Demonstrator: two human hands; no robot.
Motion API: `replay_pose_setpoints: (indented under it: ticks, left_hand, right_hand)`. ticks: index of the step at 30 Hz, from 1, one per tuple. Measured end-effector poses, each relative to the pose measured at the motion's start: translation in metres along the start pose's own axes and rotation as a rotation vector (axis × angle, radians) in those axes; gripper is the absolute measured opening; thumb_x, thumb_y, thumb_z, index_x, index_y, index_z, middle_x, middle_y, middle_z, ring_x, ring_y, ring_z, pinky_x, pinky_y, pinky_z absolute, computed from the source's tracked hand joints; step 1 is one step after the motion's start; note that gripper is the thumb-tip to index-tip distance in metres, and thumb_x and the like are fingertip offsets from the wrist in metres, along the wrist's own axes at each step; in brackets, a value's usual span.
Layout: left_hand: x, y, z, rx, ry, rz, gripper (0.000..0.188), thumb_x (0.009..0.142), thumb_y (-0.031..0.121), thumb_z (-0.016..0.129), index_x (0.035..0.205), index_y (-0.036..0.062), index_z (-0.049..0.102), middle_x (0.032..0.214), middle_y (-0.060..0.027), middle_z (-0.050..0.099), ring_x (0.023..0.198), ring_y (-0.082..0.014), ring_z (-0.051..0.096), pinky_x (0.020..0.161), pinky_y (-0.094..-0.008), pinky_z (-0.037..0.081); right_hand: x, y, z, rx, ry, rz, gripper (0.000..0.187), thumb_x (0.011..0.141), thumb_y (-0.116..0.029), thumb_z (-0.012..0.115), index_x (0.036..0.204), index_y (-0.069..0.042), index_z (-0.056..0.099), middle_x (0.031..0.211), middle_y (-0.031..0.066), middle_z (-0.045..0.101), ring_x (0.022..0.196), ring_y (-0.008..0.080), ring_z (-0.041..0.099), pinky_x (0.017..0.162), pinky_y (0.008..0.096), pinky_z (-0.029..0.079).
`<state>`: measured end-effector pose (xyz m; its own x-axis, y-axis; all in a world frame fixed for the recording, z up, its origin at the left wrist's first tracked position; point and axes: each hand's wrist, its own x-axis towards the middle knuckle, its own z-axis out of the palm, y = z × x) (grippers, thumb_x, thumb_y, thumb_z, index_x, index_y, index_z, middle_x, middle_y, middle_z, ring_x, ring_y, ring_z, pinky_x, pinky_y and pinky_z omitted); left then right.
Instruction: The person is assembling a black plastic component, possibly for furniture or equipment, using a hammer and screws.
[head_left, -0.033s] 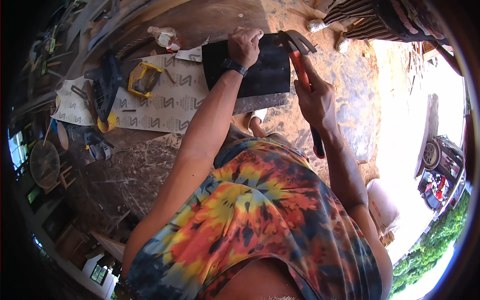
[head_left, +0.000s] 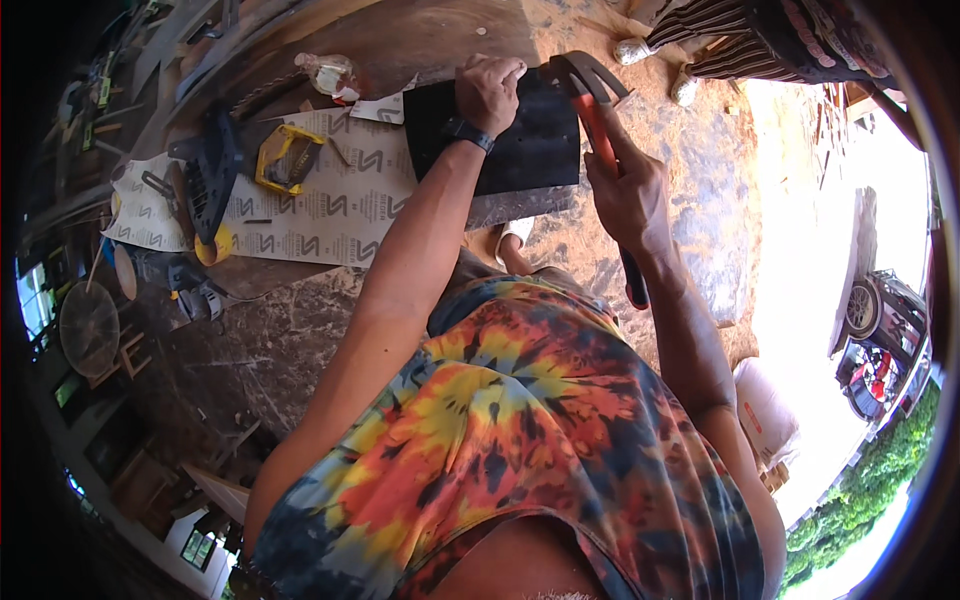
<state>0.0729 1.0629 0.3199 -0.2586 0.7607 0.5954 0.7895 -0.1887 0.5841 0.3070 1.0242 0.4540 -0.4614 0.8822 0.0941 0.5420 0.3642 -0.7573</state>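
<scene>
left hand (head_left: 488, 92): closed, fingers curled, pressed down on top edge of dark board (head_left: 520, 140); dark watch on wrist
right hand (head_left: 628, 196): wrapped around red-handled hammer (head_left: 598, 130), gripping mid-handle; black grip end sticks out below the hand
hammer head: dark, curved claw, at upper right corner of dark board, just beside left hand; touching board or not, cannot tell
dark board: flat on workbench (head_left: 300, 330), near its right end, lower edge overhanging bench edge
sandpaper sheets (head_left: 330, 210): pale, patterned backs up, spread left of dark board
yellow-black tool (head_left: 285, 160): on sandpaper, left of dark board
blue power tool (head_left: 205, 180): further left of dark board, lying partly on sandpaper
plastic bottle (head_left: 330, 72): lying down, up and left of dark board
ground (head_left: 700, 200): bare dirt, right of dark board, below hammer
</scene>
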Motion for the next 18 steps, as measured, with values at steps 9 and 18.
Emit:
replay_pose_setpoints:
  ticks: [9,18]
  left_hand:
    - [-0.004,-0.001,0.001,0.107,-0.006,-0.003,0.002,0.082,0.01,0.073,0.083,0.011,0.074,0.084,-0.0063,0.074,0.085,-0.0275,0.067,0.083,-0.0396,0.05]
    - [-0.005,-0.003,0.001,0.071,-0.003,-0.016,0.006,0.08,0.009,0.074,0.085,0.0118,0.075,0.084,-0.0051,0.075,0.084,-0.0264,0.067,0.081,-0.0404,0.05]
  right_hand:
    - [0.044,0.003,0.028,-0.021,-0.089,-0.166,0.062,0.089,-0.004,0.057,0.148,-0.018,0.05,0.071,0.0265,0.063,0.067,0.0408,0.068,0.061,0.0455,0.052]
    - [0.05,0.019,0.035,0.052,0.061,-0.267,0.061,0.087,-0.003,0.056,0.146,-0.016,0.052,0.065,0.0258,0.061,0.061,0.0444,0.066,0.058,0.0493,0.051]
